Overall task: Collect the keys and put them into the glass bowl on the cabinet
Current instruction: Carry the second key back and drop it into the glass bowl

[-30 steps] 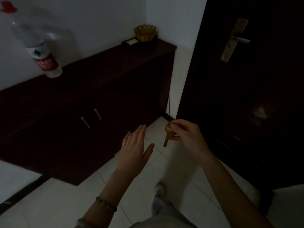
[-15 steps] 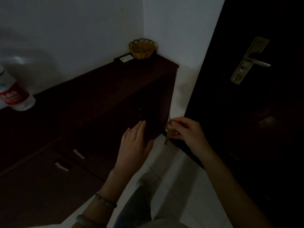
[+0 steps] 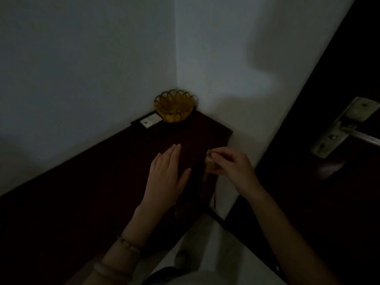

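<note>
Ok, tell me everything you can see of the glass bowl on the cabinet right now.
The glass bowl is amber-yellow and see-through, with a scalloped rim of rounded loops. It stands upright at the far corner of the dark cabinet, where the two walls meet. A dark flat item with a pale label lies just beside it on its left. Nothing clearly shows inside it in this dim light. Neither hand touches it.
</note>
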`<state>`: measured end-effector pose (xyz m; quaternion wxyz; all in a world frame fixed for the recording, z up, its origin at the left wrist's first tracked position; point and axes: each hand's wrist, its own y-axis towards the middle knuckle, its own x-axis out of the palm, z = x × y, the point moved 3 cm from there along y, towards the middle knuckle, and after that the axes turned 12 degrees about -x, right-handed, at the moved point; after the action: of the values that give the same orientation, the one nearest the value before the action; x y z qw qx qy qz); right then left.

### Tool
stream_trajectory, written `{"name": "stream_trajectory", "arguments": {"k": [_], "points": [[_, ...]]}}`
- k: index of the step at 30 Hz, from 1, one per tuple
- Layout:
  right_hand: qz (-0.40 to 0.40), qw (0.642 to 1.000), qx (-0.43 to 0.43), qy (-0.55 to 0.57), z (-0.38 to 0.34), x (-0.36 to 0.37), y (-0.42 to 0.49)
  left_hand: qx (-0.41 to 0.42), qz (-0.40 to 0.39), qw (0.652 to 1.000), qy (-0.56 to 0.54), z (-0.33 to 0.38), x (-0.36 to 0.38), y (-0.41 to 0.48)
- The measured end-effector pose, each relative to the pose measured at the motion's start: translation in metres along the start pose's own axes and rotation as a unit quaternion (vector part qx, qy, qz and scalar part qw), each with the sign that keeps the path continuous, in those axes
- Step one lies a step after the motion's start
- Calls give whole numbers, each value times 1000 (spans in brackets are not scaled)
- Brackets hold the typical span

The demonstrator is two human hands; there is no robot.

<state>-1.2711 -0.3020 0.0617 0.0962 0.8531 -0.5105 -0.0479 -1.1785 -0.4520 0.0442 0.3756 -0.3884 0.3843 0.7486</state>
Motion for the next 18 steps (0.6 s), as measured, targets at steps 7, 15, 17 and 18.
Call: {"name": "stream_trajectory", "arguments": {"k": [7,15,17,18], "points": [[-4,1000,-12,6,15,12,114,-4,19,1000,20,-26,11,108],[-48,999,2,-8,32,22,230,-44,-7,998,43,-55,43,182],[-48,999,6,-14,38,28,259,-55,-8,997,45,-61,50,194],[-51,998,9,-20,42,30,274,-61,-9,997,44,-63,53,200]]}}
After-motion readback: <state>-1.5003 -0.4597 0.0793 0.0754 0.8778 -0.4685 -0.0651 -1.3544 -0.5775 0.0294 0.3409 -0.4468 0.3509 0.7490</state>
